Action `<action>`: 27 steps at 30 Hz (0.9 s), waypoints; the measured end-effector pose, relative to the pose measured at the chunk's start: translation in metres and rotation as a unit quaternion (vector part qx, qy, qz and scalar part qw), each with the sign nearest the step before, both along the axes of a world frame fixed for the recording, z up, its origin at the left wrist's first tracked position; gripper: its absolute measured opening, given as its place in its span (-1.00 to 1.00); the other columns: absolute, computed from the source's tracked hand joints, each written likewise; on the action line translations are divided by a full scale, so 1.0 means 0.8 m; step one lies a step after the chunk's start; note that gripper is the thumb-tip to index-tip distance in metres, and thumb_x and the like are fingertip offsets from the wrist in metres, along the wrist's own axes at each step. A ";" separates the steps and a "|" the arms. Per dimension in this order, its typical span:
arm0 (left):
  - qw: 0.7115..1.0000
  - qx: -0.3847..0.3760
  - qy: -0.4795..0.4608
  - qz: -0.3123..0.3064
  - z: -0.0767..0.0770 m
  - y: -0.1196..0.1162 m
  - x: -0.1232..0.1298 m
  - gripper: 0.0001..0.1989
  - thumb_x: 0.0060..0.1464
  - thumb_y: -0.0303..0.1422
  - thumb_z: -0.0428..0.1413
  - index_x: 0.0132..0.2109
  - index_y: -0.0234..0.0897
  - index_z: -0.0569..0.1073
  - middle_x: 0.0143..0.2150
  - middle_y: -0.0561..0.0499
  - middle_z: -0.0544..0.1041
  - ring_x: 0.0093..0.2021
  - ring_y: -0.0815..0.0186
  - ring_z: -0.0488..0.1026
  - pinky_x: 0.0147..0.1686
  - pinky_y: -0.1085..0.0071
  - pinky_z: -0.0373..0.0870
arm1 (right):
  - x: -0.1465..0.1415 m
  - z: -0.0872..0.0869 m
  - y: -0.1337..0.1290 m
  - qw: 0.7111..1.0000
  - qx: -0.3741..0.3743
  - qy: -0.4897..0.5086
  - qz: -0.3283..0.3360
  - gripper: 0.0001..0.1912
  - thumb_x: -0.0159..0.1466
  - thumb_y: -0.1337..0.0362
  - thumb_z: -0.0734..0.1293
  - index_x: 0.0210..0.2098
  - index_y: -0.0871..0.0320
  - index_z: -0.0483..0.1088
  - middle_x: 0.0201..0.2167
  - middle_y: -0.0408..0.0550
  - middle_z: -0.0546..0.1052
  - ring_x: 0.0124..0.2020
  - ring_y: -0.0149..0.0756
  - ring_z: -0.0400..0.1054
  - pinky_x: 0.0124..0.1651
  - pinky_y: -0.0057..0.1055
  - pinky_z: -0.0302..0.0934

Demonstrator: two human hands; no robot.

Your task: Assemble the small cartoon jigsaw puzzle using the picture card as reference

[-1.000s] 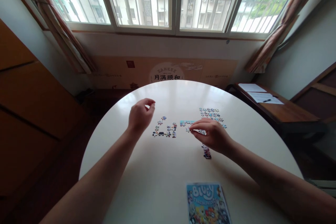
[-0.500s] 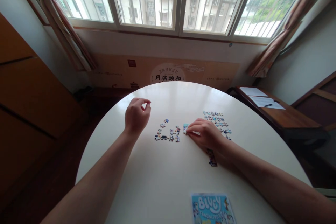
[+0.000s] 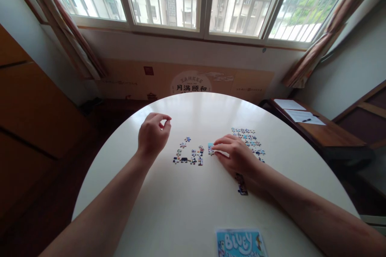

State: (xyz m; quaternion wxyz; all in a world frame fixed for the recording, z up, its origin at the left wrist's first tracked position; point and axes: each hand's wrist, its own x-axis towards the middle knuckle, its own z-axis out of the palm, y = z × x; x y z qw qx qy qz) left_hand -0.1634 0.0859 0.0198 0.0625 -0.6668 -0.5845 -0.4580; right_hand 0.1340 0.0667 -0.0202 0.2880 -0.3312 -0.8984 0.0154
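My left hand (image 3: 153, 135) hovers at the left above the white table, its thumb and forefinger curled into a pinch; whatever may be between the tips is too small to make out. My right hand (image 3: 235, 150) is low over the table, thumb and fingers somewhat apart, fingertips at the right edge of a small light-blue puzzle section (image 3: 210, 148). Between the hands lies a partly joined group of jigsaw pieces (image 3: 197, 156) with a dark bottom row. Rows of loose jigsaw pieces (image 3: 249, 136) spread behind my right hand, which partly covers them. A short joined strip (image 3: 241, 184) lies below my right wrist.
A blue Bluey puzzle picture (image 3: 239, 243) lies near the front of the round white table (image 3: 169, 209). At the right, a wooden side table (image 3: 340, 134) carries paper sheets (image 3: 304, 117) and a pen (image 3: 306, 120). Windows and curtains stand beyond.
The view has shifted slightly. My right thumb and fingers have parted a little beside the light-blue section. My left hand keeps its pinch, nearly still.
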 end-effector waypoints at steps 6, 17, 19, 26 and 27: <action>1.000 -0.007 0.006 -0.005 -0.002 0.000 0.000 -0.86 0.13 -0.42 0.09 -0.26 -0.26 0.56 -0.23 -0.02 0.53 -0.46 0.34 0.38 -0.29 0.31 0.40 | -0.002 0.005 -0.005 0.998 0.009 -0.057 -0.034 -0.72 0.31 0.35 0.32 -0.02 0.03 0.56 0.06 0.00 0.58 0.09 -0.05 0.41 0.13 -0.02 0.26; 1.000 -0.014 0.020 -0.016 -0.004 0.001 0.001 -0.85 0.13 -0.41 0.07 -0.26 -0.25 0.55 -0.22 -0.04 0.55 -0.46 0.31 0.39 -0.31 0.29 0.42 | 0.001 0.009 -0.009 0.994 0.012 -0.112 -0.015 -0.77 0.36 0.24 0.32 -0.07 -0.07 0.59 0.17 -0.08 0.52 0.24 0.09 0.30 0.19 0.12 0.18; 0.999 -0.017 0.022 -0.016 -0.003 0.000 0.001 -0.85 0.13 -0.40 0.07 -0.26 -0.24 0.55 -0.21 -0.04 0.55 -0.45 0.30 0.40 -0.30 0.29 0.43 | 0.003 0.010 -0.009 0.993 0.023 -0.112 -0.014 -0.76 0.37 0.23 0.31 -0.04 -0.07 0.58 0.19 -0.07 0.51 0.24 0.09 0.30 0.19 0.12 0.18; 0.999 -0.011 0.026 -0.017 -0.006 0.003 -0.001 -0.83 0.13 -0.39 0.06 -0.26 -0.25 0.56 -0.22 -0.05 0.56 -0.45 0.30 0.40 -0.28 0.27 0.42 | 0.018 0.016 -0.006 0.994 0.053 -0.077 -0.064 -0.66 0.41 0.29 0.25 0.15 0.06 0.44 0.20 0.03 0.49 0.27 0.07 0.26 0.23 0.12 0.17; 0.999 -0.012 0.027 -0.017 -0.006 0.004 -0.002 -0.83 0.13 -0.39 0.06 -0.26 -0.25 0.56 -0.22 -0.05 0.56 -0.45 0.30 0.41 -0.28 0.27 0.42 | 0.020 0.017 -0.006 0.993 0.057 -0.073 -0.068 -0.66 0.40 0.30 0.25 0.14 0.06 0.44 0.20 0.04 0.49 0.28 0.07 0.26 0.24 0.12 0.16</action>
